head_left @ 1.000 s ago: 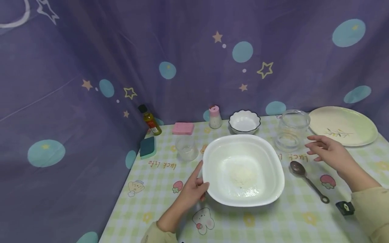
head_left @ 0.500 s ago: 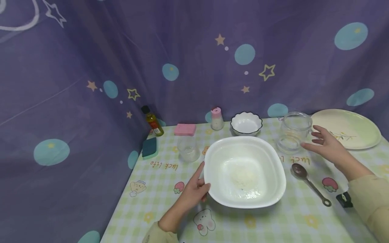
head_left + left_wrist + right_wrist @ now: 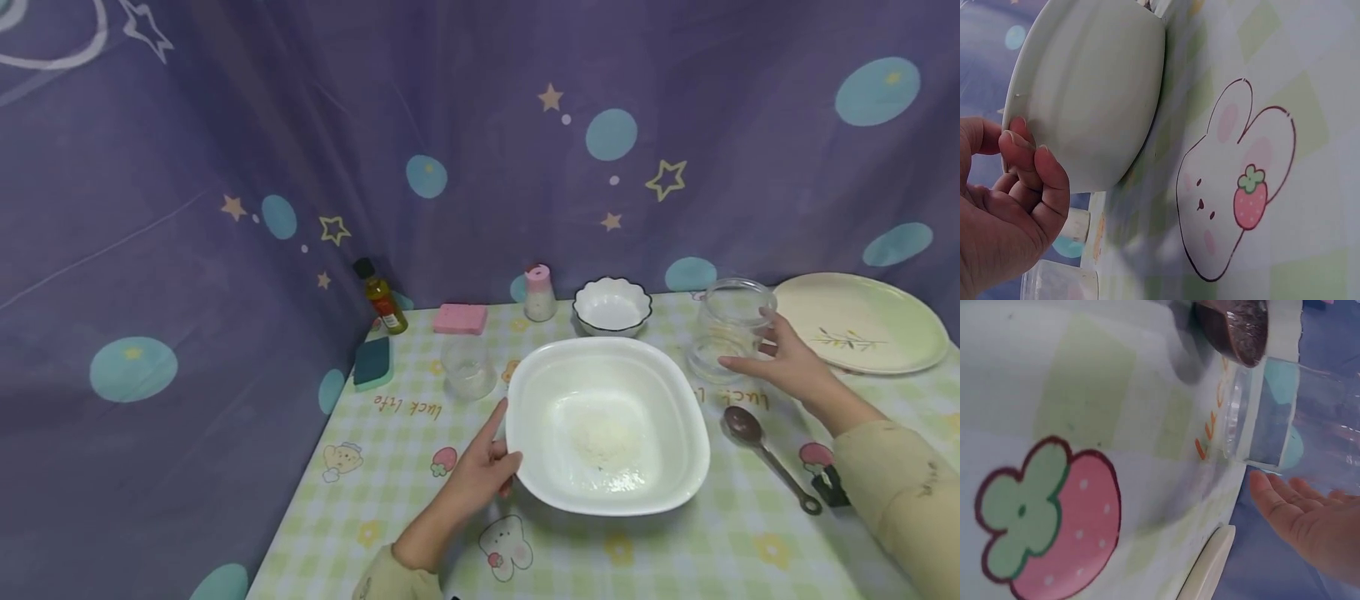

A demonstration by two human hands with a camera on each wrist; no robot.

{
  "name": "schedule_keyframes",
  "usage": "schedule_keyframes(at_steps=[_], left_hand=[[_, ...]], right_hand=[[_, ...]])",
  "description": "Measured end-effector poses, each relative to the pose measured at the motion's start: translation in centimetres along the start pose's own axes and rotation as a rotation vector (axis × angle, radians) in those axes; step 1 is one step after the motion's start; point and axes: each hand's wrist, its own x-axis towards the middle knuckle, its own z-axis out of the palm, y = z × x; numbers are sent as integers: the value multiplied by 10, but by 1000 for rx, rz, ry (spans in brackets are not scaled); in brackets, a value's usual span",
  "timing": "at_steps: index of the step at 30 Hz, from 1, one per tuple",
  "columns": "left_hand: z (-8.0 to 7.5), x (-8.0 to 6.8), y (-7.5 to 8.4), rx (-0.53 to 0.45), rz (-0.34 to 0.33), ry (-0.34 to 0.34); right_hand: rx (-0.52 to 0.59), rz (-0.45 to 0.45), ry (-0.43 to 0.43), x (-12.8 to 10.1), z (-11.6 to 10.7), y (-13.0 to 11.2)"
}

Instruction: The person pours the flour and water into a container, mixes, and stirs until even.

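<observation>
A large white bowl (image 3: 678, 417) (image 3: 1091, 87) with a little white powder (image 3: 600, 437) in it stands mid-table. My left hand (image 3: 483, 471) (image 3: 1022, 181) grips its left rim, with the fingers curled against the outer wall and the index finger lying along the edge. My right hand (image 3: 780, 362) (image 3: 1297, 512) is spread beside an empty clear glass jar (image 3: 723, 321) (image 3: 1272, 419), thumb in front and fingers at the jar's right side. The fingers are straight and not closed round it. A metal spoon (image 3: 750, 429) (image 3: 1235, 325) lies just below that hand.
Along the back stand an oil bottle (image 3: 381, 297), a pink sponge (image 3: 460, 318), a pink-lidded shaker (image 3: 538, 293) and a small scalloped bowl (image 3: 611, 304). A glass cup (image 3: 467, 367) and a green sponge (image 3: 371, 362) sit left, a pale plate (image 3: 862, 321) far right. A purple curtain closes off the back and left.
My right hand has moved left and forward from open air to the side of the glass jar. The left hand has kept its hold on the bowl's rim.
</observation>
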Motion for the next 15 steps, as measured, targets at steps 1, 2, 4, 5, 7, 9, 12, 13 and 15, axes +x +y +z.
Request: schedule_keyframes(at_steps=[1,2,4,5,7,9,12,13,15], left_hand=[[0,0,0,-1,-2,1],[-1,0,-1,-3,-2,1],[-1,0,-1,-6,5,-2],[-1,0,-2,-5,9,-5],[-2,1,-2,-9,20,-11],[-2,1,-3,-12,28,-15],[-2,2,-3,-12,23,-16],[-2,2,-3,-10,20,-15],[-2,3,-3,-7,11,-16]], right_hand=[[-4,2,3,1,1,0],[-3,2,9,3,3,0],[-3,10,22,5,5,1],[-4,15,30,6,5,1],[-5,19,51,8,7,2],[-12,18,68,10,9,3],[-15,5,84,12,11,4],[-11,0,85,12,11,5],[-10,-8,89,13,12,6]])
